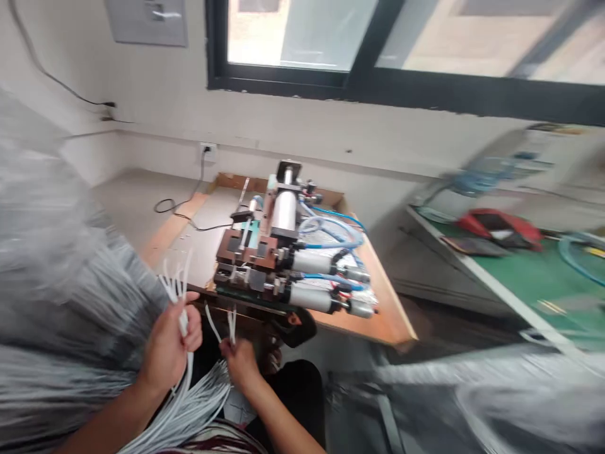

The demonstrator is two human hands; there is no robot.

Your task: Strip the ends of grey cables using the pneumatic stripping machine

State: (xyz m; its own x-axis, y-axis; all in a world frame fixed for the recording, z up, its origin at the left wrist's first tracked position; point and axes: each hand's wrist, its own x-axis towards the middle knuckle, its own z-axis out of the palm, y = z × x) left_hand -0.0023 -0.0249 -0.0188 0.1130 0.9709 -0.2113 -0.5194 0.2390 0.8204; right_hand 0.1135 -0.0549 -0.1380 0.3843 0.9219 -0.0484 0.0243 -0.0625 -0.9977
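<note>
My left hand (172,343) is closed around a bunch of white cables (174,287), whose loose ends fan out above the fist. To its right, my right hand (241,362) pinches a few white cable ends (232,325) that point upward. A thick bundle of white cables (193,400) lies across my lap below both hands. Just beyond the hands stands a pneumatic machine (258,265) with silver cylinders and blue air hoses. Neither hand touches it. The cable tips near the right hand are just below the machine's front edge.
The machine sits on a wooden-edged table (387,302). A large mass of plastic-wrapped cables (70,284) rises at the left. On the right is a green-topped bench (534,277) with a red item (501,227) and hoses. A black pedal-like part (300,325) shows under the machine's front.
</note>
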